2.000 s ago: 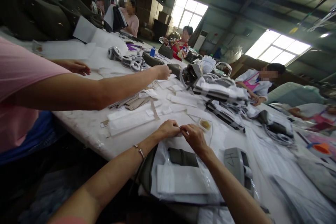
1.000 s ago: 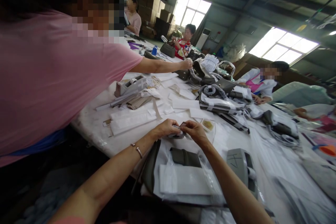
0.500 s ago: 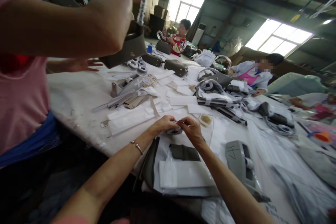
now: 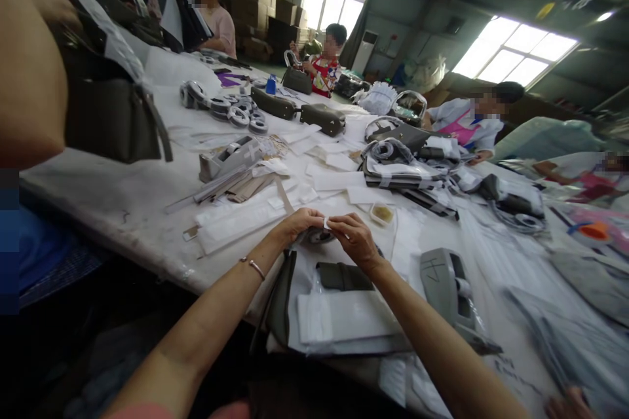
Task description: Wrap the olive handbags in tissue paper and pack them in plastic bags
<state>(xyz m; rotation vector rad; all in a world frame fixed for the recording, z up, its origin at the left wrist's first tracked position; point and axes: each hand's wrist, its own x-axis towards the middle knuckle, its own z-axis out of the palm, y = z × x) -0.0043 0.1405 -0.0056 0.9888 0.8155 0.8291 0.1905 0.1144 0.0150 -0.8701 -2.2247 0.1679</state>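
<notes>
Nearest: olive bag (image 4: 281,304) at the table's front edge, a white panel (image 4: 358,314) and a dark olive flap (image 4: 344,277) lying over its front under clear wrap. The forearms pass either side of these; best judged to keep wrists raised so the wrap is not dragged.

Just beyond: left hand (image 4: 303,221) and right hand (image 4: 354,236), fingertips nearly meeting, both in a narrow pinch on a small pale piece (image 4: 325,222). Directly below it, a grey wrapped coil (image 4: 317,236), partly covered by the fingers. The piece is too small here to be sure of its kind; possibly tape.

Handling note (judgement): hold the piece by its very edges, keep it taut between the two pinches, and work with fingertips only. Steady the coil with the spare fingers so its turns do not spring loose. If the piece is sticky, keep it clear of the wrap.

Right side: grey tape dispenser (image 4: 439,275) within easy reach of the right hand. Ahead: small dish (image 4: 382,213), white sleeves (image 4: 240,226) flat on the table (image 4: 132,222).

Farther: pile of wrapped bags (image 4: 403,173); co-worker in a pink apron (image 4: 459,131) beyond it.
</notes>
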